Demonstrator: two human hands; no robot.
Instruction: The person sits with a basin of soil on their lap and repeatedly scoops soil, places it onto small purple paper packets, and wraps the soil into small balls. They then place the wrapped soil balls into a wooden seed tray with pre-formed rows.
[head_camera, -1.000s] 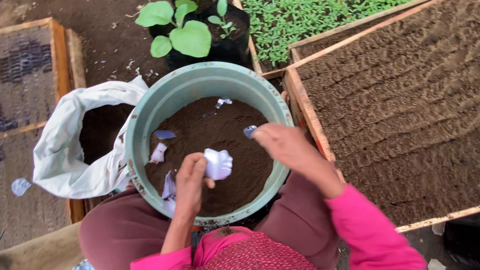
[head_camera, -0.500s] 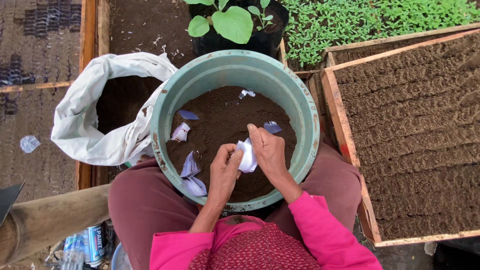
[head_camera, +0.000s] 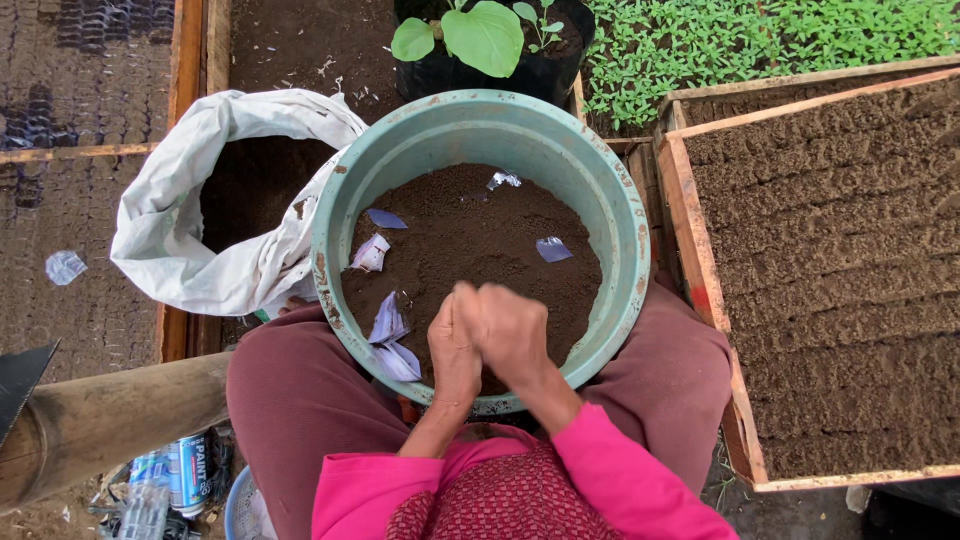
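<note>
Nursery ground; hands, left (head_camera: 455, 345) and right (head_camera: 510, 330), pressed together over basin's (head_camera: 628, 230) near rim, contents unseen.

- A white sack (head_camera: 200, 250) lies open at the left, dark soil inside it, its edge touching the basin.
- A wooden-framed seed tray (head_camera: 830, 270) of raked soil sits at the right.
- A black pot with a broad-leaved seedling (head_camera: 480, 35) stands at the top.
- A bed of small green seedlings (head_camera: 760, 40) fills the top right.
- A thick bamboo pole (head_camera: 110, 420) lies at lower left, with a printed can (head_camera: 185, 470) just beside it.
</note>
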